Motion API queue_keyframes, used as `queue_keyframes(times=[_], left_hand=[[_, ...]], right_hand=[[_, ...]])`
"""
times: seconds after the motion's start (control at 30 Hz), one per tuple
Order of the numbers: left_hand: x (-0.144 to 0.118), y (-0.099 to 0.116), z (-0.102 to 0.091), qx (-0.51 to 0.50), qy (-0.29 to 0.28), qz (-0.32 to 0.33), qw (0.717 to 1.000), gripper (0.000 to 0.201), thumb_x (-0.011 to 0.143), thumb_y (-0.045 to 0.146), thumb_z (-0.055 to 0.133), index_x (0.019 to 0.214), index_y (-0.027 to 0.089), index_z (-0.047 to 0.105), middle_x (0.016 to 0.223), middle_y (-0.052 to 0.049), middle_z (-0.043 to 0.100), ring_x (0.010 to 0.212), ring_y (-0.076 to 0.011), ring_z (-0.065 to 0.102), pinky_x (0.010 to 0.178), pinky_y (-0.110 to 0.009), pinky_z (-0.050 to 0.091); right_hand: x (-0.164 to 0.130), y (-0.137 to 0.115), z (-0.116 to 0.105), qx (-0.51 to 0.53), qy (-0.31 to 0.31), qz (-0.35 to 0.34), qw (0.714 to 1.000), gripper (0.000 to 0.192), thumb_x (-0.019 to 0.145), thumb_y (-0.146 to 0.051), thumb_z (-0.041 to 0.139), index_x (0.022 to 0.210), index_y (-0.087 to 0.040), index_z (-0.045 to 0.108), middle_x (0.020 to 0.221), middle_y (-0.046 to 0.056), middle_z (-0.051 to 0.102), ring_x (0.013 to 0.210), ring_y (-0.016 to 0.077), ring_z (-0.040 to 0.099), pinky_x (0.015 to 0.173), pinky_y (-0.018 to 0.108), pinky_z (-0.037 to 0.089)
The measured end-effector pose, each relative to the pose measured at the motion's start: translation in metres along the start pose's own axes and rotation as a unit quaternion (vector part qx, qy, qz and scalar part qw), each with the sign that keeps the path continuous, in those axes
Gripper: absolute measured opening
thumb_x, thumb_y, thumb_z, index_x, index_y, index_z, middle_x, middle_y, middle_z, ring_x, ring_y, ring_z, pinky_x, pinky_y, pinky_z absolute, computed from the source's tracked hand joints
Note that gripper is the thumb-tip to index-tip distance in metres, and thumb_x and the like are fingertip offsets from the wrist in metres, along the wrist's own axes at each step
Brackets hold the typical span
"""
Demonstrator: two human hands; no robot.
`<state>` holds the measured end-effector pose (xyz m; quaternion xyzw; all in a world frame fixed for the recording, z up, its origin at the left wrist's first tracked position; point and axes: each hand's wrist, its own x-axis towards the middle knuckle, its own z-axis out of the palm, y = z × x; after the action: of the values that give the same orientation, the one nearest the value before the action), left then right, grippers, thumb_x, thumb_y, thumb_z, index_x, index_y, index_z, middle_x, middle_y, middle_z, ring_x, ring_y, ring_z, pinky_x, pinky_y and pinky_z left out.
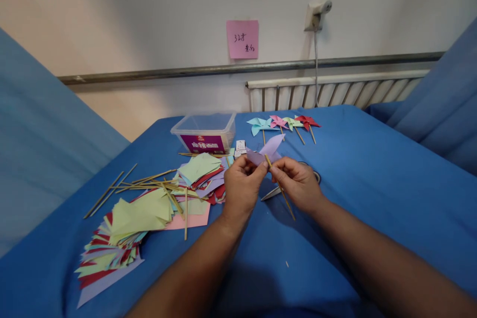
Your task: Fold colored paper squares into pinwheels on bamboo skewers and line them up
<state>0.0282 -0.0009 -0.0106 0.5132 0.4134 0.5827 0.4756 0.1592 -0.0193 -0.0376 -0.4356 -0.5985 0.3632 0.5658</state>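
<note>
Four paper pinwheels (283, 124) lie finished at the back of the blue desk (372, 179); a fifth is in hand.

From the left: loose wooden sticks (112, 191) and heaps of cut coloured paper (126, 228) lie unused, so much seems left. The clear plastic box (204, 131) looks empty. The left hand (242, 186) pinches the purple pinwheel (268, 151); the right hand (296, 181) grips its stick (281, 191), above the desk's middle.
</note>
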Motion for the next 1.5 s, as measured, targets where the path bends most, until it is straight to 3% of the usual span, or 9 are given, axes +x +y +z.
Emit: queue_keyframes(times=[0.2, 0.43, 0.67, 1.5], left_hand=[[0.003, -0.004, -0.002, 0.035, 0.063, 0.013, 0.997, 0.018, 0.063, 0.025, 0.074, 0.072, 0.015, 0.063, 0.063, 0.002, 0.061, 0.057, -0.0102, 0.054, 0.055, -0.022, 0.042], [-0.001, 0.005, 0.001, 0.074, 0.063, 0.016, 0.995, 0.017, 0.064, 0.025, 0.074, 0.072, 0.014, 0.064, 0.066, 0.001, 0.063, 0.059, -0.0106, 0.054, 0.056, -0.022, 0.042], [-0.004, 0.009, 0.004, 0.075, 0.044, 0.018, 0.996, 0.016, 0.067, 0.027, 0.074, 0.070, 0.015, 0.063, 0.064, 0.002, 0.062, 0.058, -0.0101, 0.054, 0.055, -0.021, 0.041], [-0.006, 0.007, 0.003, 0.107, 0.081, 0.034, 0.990, 0.016, 0.064, 0.027, 0.074, 0.064, 0.018, 0.061, 0.059, 0.003, 0.056, 0.055, -0.0103, 0.048, 0.053, -0.022, 0.036]], right_hand=[[-0.004, 0.000, 0.006, 0.027, 0.006, -0.001, 1.000, 0.019, 0.085, -0.039, 0.063, 0.079, -0.020, 0.063, 0.067, -0.001, 0.061, 0.053, 0.0103, 0.049, 0.050, 0.024, 0.037], [0.001, -0.004, 0.009, 0.134, 0.016, 0.085, 0.987, 0.030, 0.081, -0.047, 0.065, 0.076, -0.019, 0.058, 0.060, -0.004, 0.059, 0.042, 0.0069, 0.044, 0.041, 0.021, 0.034], [-0.002, -0.006, 0.009, 0.139, 0.010, 0.082, 0.987, 0.030, 0.081, -0.048, 0.064, 0.077, -0.019, 0.058, 0.062, -0.004, 0.059, 0.044, 0.0070, 0.045, 0.042, 0.020, 0.037], [-0.003, -0.007, 0.014, 0.163, 0.008, 0.083, 0.983, 0.030, 0.076, -0.047, 0.069, 0.076, -0.021, 0.056, 0.053, -0.007, 0.053, 0.041, 0.0077, 0.048, 0.041, 0.021, 0.041]])
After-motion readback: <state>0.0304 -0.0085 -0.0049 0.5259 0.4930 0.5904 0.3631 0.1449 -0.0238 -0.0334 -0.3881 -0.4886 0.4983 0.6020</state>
